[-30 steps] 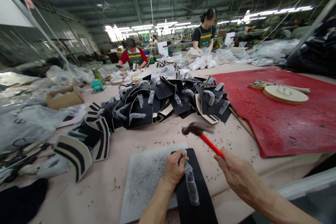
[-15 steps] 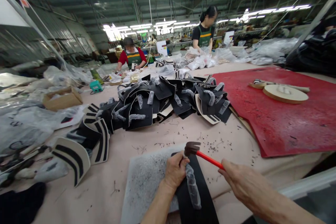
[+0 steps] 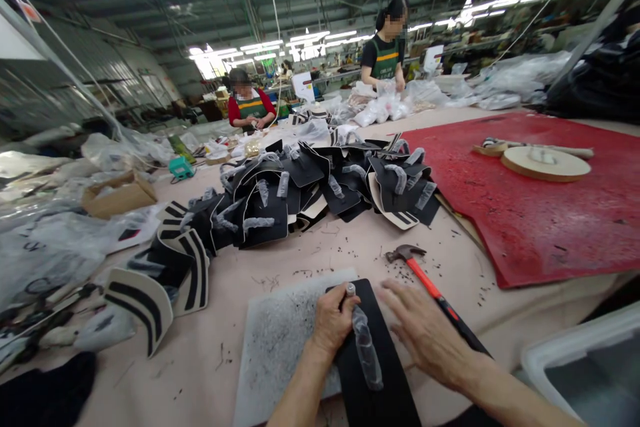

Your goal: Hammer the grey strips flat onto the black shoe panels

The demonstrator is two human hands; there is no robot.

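My left hand (image 3: 333, 321) is closed round a small metal punch (image 3: 351, 289) that stands upright on a black flat piece (image 3: 380, 380). That piece lies partly on a grey speckled pad (image 3: 277, 340) and carries a clear plastic wrapped bit (image 3: 366, 350). My right hand (image 3: 425, 333) hovers over the black piece with fingers spread and holds nothing. A hammer (image 3: 425, 277) with a red and black handle lies on the table just right of the hand.
A heap of black and cream striped pieces (image 3: 310, 190) fills the middle of the table. A red mat (image 3: 530, 213) with a round wooden disc (image 3: 545, 163) lies right. A cardboard box (image 3: 117, 193) and plastic bags sit left. Two people work at the far end. A white bin (image 3: 585, 367) stands at lower right.
My right hand struck the punch with the hammer, then laid the hammer on the table and opened over the black piece. My left hand has kept its hold on the punch.
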